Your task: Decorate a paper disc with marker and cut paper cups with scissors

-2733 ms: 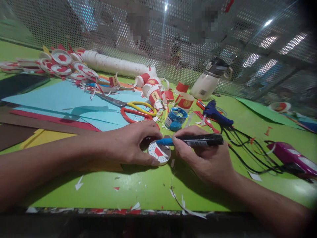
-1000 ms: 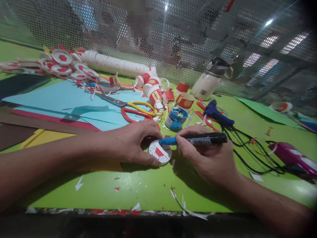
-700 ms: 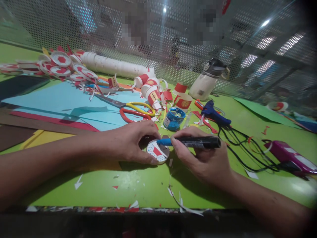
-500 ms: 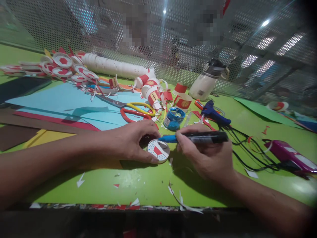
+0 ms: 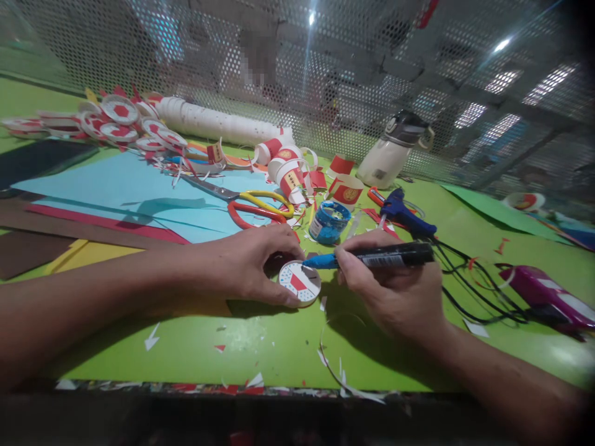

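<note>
We are pinching one small disc (image 5: 297, 284) in our left hand (image 5: 248, 266) near the middle of the bench (image 5: 260, 359) and gripping one marker (image 5: 385, 254) in our right hand (image 5: 395, 282), apparently marking the disc's top, so the next move is calling for a steady hold. Beyond, one jar (image 5: 326, 233), one glue gun (image 5: 402, 213), one pair of scissors (image 5: 230, 194) and one flask (image 5: 382, 162) are sitting, with piled discs (image 5: 119, 111) overlapping past counting.

The bare left hand (image 5: 248, 265) curved into a C, facing rightward; the bare right hand (image 5: 395, 288) pinched in a writing grip.
</note>
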{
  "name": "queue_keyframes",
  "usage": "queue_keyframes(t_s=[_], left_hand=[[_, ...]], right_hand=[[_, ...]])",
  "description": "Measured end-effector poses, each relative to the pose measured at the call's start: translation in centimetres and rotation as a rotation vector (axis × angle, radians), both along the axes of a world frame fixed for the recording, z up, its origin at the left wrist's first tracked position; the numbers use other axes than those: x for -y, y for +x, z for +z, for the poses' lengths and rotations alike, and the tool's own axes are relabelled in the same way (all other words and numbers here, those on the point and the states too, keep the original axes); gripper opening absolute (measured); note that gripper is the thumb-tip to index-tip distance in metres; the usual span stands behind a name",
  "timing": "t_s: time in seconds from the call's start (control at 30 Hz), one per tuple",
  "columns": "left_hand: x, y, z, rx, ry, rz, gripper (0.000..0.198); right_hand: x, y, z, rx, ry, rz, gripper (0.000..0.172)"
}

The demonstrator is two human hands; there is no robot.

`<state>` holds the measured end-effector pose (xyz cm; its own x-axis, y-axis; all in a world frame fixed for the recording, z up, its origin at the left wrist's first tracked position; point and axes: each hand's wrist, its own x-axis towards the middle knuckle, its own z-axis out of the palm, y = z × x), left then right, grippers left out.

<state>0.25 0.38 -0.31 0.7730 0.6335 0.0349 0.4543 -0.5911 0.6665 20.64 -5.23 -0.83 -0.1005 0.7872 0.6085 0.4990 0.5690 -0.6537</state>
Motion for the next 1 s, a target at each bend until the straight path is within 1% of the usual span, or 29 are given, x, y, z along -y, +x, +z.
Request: queue_keyframes(t_s=[0.2,0.6,0.8,0.87,1.0], left_hand=[[0.0,0.0,-0.03,0.005,-0.008,0.0,0.042],[-0.01,-0.03,-0.06,-0.001,-0.009,-0.008,0.04],[-0.08,0.0,-0.12,0.001,0.02,-0.01,0.041],[-0.09,0.01,-0.1,-0.005,0.017,-0.012,0.041],[-0.06,0.0,0.01,-0.011,0.02,-0.014,0.041]], right_hand=[[-0.04,-0.24,0.13,0.028,0.022,0.004,0.007],[0.05,-0.04,0.09,0.086,-0.014,0.021,0.009],[-0.11,0.0,0.03,0.05,-0.042,0.028,0.01],[-0.11,0.09,-0.02,0.073,-0.029,0.03,0.01],[0.07,0.28,-0.13,0.141,0.049,0.028,0.009]])
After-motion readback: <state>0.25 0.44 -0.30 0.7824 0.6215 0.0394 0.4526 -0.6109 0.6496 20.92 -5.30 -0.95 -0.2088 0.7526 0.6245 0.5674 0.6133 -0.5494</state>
